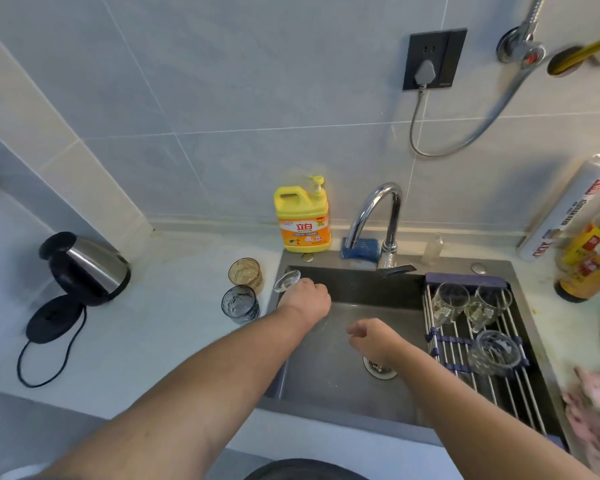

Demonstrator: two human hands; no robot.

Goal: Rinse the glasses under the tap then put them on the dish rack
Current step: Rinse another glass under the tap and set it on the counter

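While the left hand [305, 299] grips a clear glass [286, 281] tilted at the left rim of the sink [312, 368], the right hand [371, 337] hangs loose and empty; it should probably open the tap [394, 216] first.

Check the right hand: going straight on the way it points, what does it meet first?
Likely the left hand, which grips a clear glass at the left side of the sink. The right hand points up-left toward it with nothing between. Heights may differ, so depth is uncertain.
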